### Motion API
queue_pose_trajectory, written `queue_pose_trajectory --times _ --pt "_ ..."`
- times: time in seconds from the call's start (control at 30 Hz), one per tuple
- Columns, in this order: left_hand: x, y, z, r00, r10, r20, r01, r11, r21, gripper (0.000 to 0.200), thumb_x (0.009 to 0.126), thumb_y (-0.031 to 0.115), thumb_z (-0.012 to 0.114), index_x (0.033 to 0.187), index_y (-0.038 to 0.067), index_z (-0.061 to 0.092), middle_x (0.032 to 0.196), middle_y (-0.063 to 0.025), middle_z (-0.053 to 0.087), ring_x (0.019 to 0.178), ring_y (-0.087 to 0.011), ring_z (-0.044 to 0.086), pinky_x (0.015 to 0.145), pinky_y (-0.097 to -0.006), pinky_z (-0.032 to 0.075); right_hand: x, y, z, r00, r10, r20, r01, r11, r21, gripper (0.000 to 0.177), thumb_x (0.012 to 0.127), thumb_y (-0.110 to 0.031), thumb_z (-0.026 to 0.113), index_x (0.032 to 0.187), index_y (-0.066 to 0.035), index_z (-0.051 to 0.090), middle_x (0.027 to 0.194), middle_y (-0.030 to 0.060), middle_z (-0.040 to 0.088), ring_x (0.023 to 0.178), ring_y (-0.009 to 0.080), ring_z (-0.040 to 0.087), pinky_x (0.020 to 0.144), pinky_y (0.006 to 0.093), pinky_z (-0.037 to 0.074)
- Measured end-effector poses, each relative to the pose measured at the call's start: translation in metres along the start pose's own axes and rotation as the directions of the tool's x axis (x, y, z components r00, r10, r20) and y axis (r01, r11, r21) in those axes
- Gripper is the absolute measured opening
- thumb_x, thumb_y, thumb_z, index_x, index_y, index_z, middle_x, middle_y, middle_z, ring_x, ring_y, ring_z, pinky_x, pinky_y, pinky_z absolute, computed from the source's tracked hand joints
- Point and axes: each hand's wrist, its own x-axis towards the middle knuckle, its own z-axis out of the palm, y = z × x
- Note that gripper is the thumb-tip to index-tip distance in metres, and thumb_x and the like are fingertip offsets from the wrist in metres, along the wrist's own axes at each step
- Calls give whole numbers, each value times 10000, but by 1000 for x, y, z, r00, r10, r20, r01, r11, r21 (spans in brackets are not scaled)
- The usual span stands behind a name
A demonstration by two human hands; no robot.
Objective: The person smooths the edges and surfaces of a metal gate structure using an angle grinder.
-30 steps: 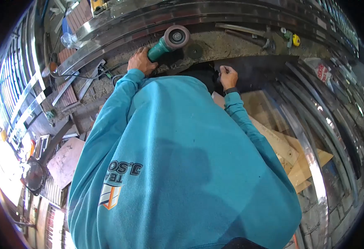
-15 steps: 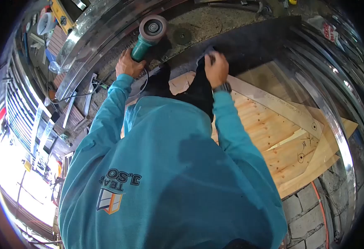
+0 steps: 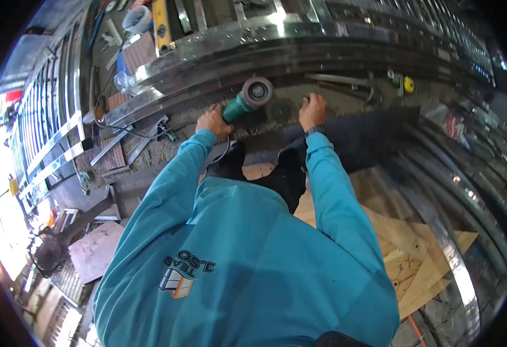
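My left hand (image 3: 213, 122) is wrapped round the green body of an angle grinder (image 3: 240, 107), whose round disc faces up. From the tool a dark cord hangs down past my wrist. My right hand (image 3: 313, 111), with a dark watch at its wrist, is stretched forward over the dusty floor strip. Its fingers are curled in, and nothing shows in them. Between the grinder and that hand a dark cutting disc (image 3: 281, 110) lies flat on the floor.
Long shiny metal tubes (image 3: 224, 52) run across ahead. A hammer (image 3: 373, 92) and a yellow tape measure (image 3: 408, 85) lie ahead right. Plywood sheets (image 3: 404, 243) are at my right, metal strips (image 3: 147, 140) at left. A yellow spirit level (image 3: 161, 26) lies farther off.
The view has tilted forward, so more metal tubing shows. My right hand has moved from beside my dark-clothed leg out over the floor strip. The grinder stays in my left hand.
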Motion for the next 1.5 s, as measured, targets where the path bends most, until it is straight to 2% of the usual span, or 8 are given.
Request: queue_pose_trajectory --times 0.07,0.17,0.3,0.4,0.63,1.03,1.27,1.5 --pt "-3 5 -7 996 -27 84 26 1000 2 682 721 367 762 1287 47 557 1313 -201 580 1201 -385 584 1011 -476 496 33 -24 -15 995 53 -81 -48 997 64 148 868 -107 659 1006 -54 644 1025 158 617 1009 376 565 858 488 468" --pt "-7 5 -11 998 -7 63 9 999 -36 631 724 355 759 1239 43 570 1281 -183 592 1201 -377 583 1017 -468 487 91 -95 -49 900 -315 -301 368 920 136 100 894 -106 639 991 -88 629 956 131 603 937 373 564 836 488 456" --pt "-8 2 -8 999 35 35 -33 998 -45 601 736 335 759 1231 47 575 1280 -173 586 1205 -374 577 1025 -457 475 142 -147 -29 859 -465 -214 489 869 74 103 905 -165 635 993 -114 647 979 101 604 975 342 560 853 464 458" --pt "-9 2 -7 999 29 39 -27 997 -67 600 746 325 766 1242 50 569 1299 -168 578 1209 -366 579 1026 -462 471 147 -160 -12 860 -499 -102 501 865 -7 101 901 -168 638 985 -119 665 1005 81 601 1006 321 554 871 457 459" --pt "-8 -1 -5 996 27 79 -20 996 -88 651 757 326 771 1294 53 525 1326 -150 563 1235 -345 565 1031 -461 461 139 -160 -7 852 -499 -160 496 866 -64 188 906 -154 635 1068 -104 716 1112 63 625 1095 305 558 952 451 433" --pt "-8 -2 -5 997 36 63 -30 995 -93 691 740 332 786 1320 76 512 1313 -141 560 1230 -339 565 1023 -474 459 150 -161 -18 806 -592 -1 592 806 -12 218 899 -94 637 1102 -107 718 1046 106 625 1012 329 574 911 437 463" --pt "-7 -2 -5 998 40 56 -34 994 -105 677 736 324 785 1311 75 528 1317 -147 559 1200 -359 581 1015 -463 466 147 -155 -11 775 -625 -97 632 772 71 250 878 -98 630 1117 -96 704 1040 88 613 984 312 569 875 440 465" --pt "-9 0 -12 996 29 82 -20 994 -105 629 760 331 765 1274 52 534 1319 -148 569 1254 -338 545 1024 -464 460 153 -147 -17 694 -720 -7 719 694 -50 263 866 -80 620 1114 -90 704 1046 95 599 1002 311 568 880 450 471"
